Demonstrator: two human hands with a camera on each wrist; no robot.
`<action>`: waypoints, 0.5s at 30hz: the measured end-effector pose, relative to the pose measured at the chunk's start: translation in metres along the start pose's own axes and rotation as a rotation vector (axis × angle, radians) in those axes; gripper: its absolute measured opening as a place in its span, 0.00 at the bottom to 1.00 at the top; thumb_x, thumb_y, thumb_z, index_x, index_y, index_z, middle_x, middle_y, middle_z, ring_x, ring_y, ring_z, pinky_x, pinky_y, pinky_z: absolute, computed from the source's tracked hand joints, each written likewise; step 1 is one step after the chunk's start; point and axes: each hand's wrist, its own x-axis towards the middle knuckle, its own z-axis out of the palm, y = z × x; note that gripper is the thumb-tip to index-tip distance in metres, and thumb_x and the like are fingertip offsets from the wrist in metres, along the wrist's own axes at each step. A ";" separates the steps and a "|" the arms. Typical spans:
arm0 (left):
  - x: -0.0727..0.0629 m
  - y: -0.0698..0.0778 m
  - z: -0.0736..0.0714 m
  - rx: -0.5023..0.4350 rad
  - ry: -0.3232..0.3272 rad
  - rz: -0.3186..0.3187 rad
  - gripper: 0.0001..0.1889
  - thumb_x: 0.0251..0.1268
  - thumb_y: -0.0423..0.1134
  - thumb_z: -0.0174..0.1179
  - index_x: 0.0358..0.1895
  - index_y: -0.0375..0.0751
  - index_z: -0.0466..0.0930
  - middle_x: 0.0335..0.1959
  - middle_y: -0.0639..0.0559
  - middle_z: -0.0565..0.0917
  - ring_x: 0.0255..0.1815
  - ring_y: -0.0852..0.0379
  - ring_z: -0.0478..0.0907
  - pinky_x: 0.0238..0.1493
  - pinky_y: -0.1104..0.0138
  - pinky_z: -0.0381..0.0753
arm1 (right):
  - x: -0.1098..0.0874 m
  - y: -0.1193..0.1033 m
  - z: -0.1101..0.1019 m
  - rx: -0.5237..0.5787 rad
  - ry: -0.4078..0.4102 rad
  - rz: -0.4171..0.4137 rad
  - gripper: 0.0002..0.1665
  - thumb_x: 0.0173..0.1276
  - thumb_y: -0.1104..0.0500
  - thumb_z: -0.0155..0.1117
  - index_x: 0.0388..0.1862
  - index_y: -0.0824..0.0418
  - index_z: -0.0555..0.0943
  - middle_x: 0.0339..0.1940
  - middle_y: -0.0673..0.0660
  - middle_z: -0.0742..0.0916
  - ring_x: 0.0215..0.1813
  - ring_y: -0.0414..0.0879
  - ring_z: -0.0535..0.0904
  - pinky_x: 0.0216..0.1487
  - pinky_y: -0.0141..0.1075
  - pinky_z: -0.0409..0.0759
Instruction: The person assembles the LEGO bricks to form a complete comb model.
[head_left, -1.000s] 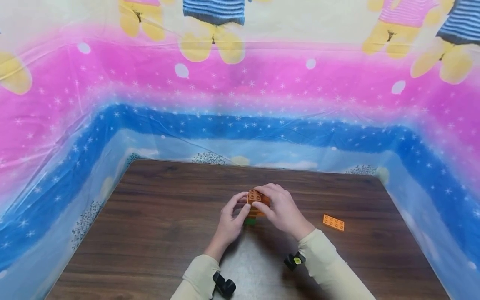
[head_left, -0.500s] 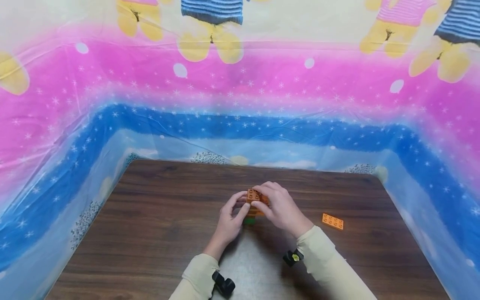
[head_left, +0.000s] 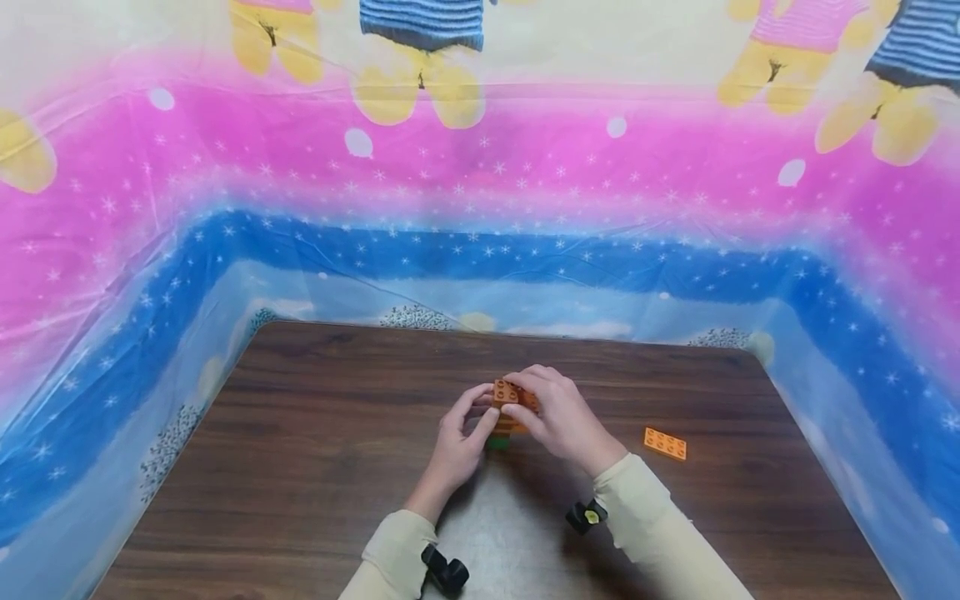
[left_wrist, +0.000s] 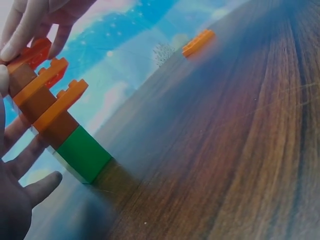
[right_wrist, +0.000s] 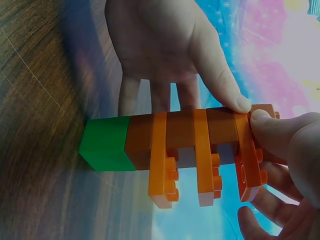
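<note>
A tower of toy building bricks (right_wrist: 180, 129) stands upright on the table, with a green brick (right_wrist: 106, 145) at its foot. Above that, brown bricks alternate with thin orange plates (right_wrist: 204, 155) that jut out to one side, studs up. A brown brick (head_left: 506, 392) tops the stack. My left hand (head_left: 460, 437) holds the tower from the left, thumb at its upper part and fingers spread behind it. At the top, my right hand (head_left: 566, 421) pinches the uppermost brown brick and orange plate, its thumb (right_wrist: 272, 124) on the near face.
A loose orange eight-stud plate (head_left: 665, 443) lies on the dark wooden table (head_left: 337, 467), right of my right hand. A patterned pink and blue cloth (head_left: 450, 250) hangs behind and beside the table edges. Both wrists wear small black cameras (head_left: 446, 572).
</note>
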 end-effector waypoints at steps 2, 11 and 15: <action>0.000 0.000 0.000 -0.002 -0.003 -0.004 0.19 0.81 0.38 0.59 0.70 0.49 0.77 0.59 0.43 0.83 0.63 0.43 0.81 0.65 0.41 0.77 | -0.001 0.001 0.001 0.020 0.006 0.003 0.22 0.71 0.57 0.75 0.61 0.61 0.85 0.50 0.54 0.87 0.51 0.47 0.84 0.47 0.43 0.87; -0.001 0.003 -0.001 -0.011 -0.006 -0.012 0.20 0.80 0.38 0.59 0.70 0.50 0.76 0.61 0.44 0.83 0.63 0.43 0.80 0.66 0.40 0.76 | -0.002 0.003 0.003 0.073 0.019 0.017 0.23 0.71 0.57 0.75 0.62 0.62 0.84 0.50 0.53 0.87 0.49 0.45 0.85 0.47 0.41 0.87; 0.001 0.004 -0.002 -0.041 -0.014 -0.007 0.21 0.80 0.37 0.60 0.72 0.51 0.75 0.61 0.44 0.82 0.63 0.45 0.80 0.66 0.43 0.78 | -0.002 0.004 0.004 0.083 0.020 0.028 0.23 0.70 0.57 0.75 0.61 0.61 0.85 0.50 0.53 0.87 0.49 0.44 0.85 0.47 0.40 0.87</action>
